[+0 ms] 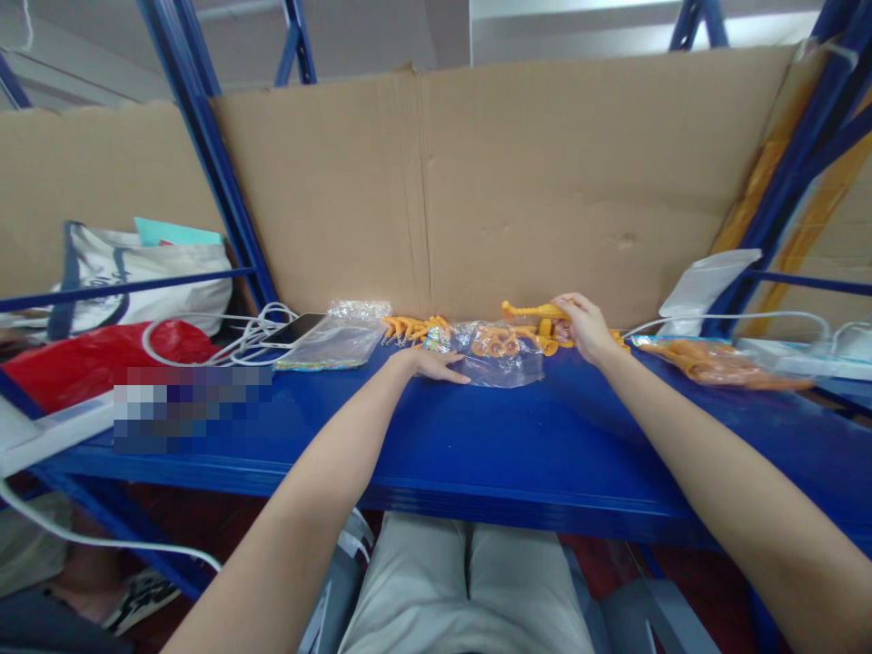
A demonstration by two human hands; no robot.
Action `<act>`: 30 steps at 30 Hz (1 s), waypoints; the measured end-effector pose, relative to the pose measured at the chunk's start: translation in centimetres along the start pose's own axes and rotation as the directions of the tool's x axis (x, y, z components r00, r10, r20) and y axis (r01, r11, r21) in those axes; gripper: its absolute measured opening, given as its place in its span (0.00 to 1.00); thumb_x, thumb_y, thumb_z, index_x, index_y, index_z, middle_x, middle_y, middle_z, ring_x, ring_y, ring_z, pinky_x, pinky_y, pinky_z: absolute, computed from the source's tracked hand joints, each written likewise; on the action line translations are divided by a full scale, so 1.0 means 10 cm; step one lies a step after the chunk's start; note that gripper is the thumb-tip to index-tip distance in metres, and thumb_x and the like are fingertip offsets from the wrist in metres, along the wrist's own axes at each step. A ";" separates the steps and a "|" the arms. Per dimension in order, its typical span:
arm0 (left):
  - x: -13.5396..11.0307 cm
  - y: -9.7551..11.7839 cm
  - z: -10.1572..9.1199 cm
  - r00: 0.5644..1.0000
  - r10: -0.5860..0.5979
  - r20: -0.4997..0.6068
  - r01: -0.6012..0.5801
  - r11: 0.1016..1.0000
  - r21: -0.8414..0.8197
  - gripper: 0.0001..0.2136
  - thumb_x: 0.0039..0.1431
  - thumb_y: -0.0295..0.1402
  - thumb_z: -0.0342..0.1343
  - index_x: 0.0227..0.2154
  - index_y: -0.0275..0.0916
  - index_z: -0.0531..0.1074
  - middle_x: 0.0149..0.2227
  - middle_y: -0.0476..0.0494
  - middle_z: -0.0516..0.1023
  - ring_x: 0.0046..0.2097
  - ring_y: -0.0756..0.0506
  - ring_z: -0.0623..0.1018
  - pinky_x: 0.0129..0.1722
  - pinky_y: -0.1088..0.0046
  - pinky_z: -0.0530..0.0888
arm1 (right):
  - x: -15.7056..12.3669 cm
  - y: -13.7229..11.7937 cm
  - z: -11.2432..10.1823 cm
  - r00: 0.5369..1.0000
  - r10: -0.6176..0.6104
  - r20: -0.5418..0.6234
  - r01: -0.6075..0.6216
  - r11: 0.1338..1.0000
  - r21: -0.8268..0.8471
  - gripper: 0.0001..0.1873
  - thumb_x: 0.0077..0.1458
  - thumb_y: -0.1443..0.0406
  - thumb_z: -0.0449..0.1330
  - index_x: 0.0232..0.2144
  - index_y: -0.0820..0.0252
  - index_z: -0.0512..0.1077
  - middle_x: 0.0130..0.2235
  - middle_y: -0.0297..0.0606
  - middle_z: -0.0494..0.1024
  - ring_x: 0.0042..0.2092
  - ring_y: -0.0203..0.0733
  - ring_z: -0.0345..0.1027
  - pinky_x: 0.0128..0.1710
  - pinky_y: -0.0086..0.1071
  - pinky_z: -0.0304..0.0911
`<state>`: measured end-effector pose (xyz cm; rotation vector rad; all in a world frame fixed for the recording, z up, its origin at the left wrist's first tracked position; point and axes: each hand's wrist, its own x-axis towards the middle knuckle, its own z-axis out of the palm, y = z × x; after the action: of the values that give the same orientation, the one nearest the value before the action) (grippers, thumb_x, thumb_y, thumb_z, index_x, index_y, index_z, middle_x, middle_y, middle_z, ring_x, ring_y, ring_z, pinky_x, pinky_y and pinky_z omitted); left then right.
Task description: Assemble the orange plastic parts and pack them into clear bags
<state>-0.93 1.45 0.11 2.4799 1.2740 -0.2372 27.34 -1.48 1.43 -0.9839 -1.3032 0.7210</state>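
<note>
My left hand (436,365) lies flat on the blue shelf (477,445), fingers stretched out, touching the edge of a clear plastic bag (500,359) with orange plastic pieces in it. My right hand (584,327) is closed around an orange plastic toy part (535,313) just behind that bag, near the cardboard back wall. More orange pieces (412,329) lie loose to the left of the bag.
A phone (294,330) with white cables (224,341) and a flat clear packet (333,343) lie at the left. Beside them sit a red bag (88,363) and a white tote (136,282). A packet of orange parts (715,361) and white items lie at the right. Cardboard (510,182) backs the shelf.
</note>
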 end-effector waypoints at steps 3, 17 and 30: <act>-0.04 0.01 -0.02 1.000 -0.015 0.002 0.015 1.000 -0.022 0.50 0.44 0.64 0.48 0.67 0.43 0.44 0.68 0.45 0.43 0.68 0.40 0.48 0.65 0.65 0.48 | -0.04 -0.06 -0.04 0.992 0.051 0.116 -0.047 0.998 -0.037 0.08 0.50 0.61 0.58 0.27 0.57 0.62 0.16 0.23 0.58 0.14 0.27 0.48 0.14 0.22 0.46; -0.11 -0.09 -0.11 1.000 -0.008 0.009 0.008 1.000 0.012 0.48 0.44 0.66 0.47 0.65 0.44 0.50 0.67 0.46 0.48 0.67 0.39 0.51 0.65 0.63 0.48 | -0.02 -0.18 -0.27 0.972 0.142 0.186 -0.060 0.919 -0.389 0.05 0.49 0.70 0.56 0.23 0.61 0.67 0.14 0.26 0.59 0.15 0.26 0.48 0.14 0.22 0.44; -0.11 -0.14 -0.12 1.000 0.013 -0.002 -0.012 1.000 0.026 0.46 0.46 0.62 0.49 0.65 0.41 0.51 0.67 0.45 0.50 0.67 0.40 0.52 0.64 0.68 0.50 | -0.09 -0.08 -0.19 0.889 0.326 0.323 -0.233 0.927 -0.294 0.09 0.45 0.73 0.63 0.27 0.58 0.67 0.26 0.34 0.74 0.27 0.35 0.69 0.29 0.30 0.68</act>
<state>-2.69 1.78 1.27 2.5104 1.2640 -0.2493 28.98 -2.99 1.81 -1.3043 -1.6240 1.0198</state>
